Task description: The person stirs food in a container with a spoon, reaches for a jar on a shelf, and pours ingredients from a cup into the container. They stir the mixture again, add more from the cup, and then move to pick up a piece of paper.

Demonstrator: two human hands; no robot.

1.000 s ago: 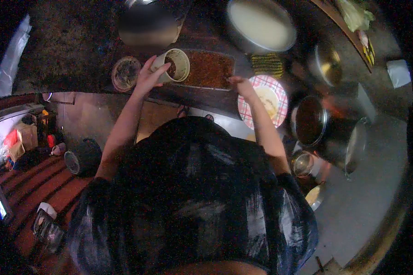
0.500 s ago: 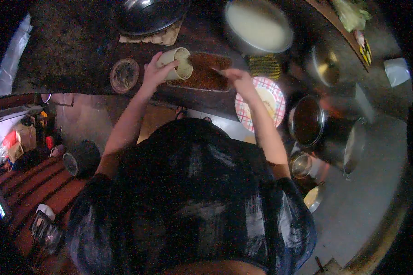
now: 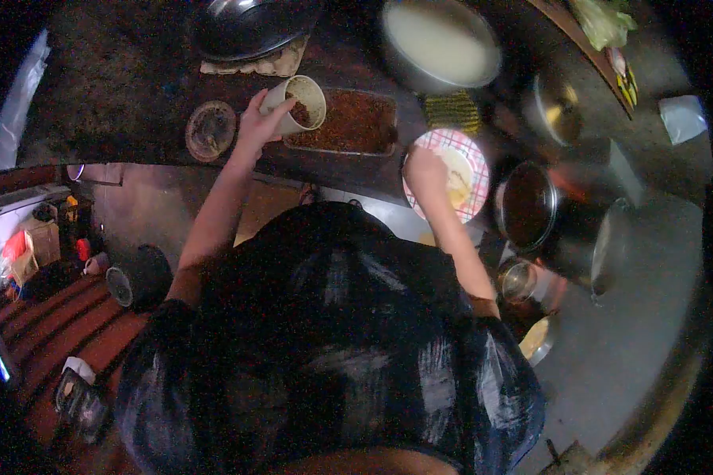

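At centre right, I see the right hand (image 3: 426, 172) blurred over the round red-and-white checked plate (image 3: 478, 160), its grip unclear. Upper centre: the left hand (image 3: 259, 127) grasps a pale cylindrical cup (image 3: 276, 98), nearer the long, sideways-lying rectangular tray (image 3: 356, 153) of red-brown crumbs.

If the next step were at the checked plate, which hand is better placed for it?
Probably the right hand: it appears over the near-left part of the checked plate, though blur hides whether it holds anything. The left hand is farther away, gripping the cup.
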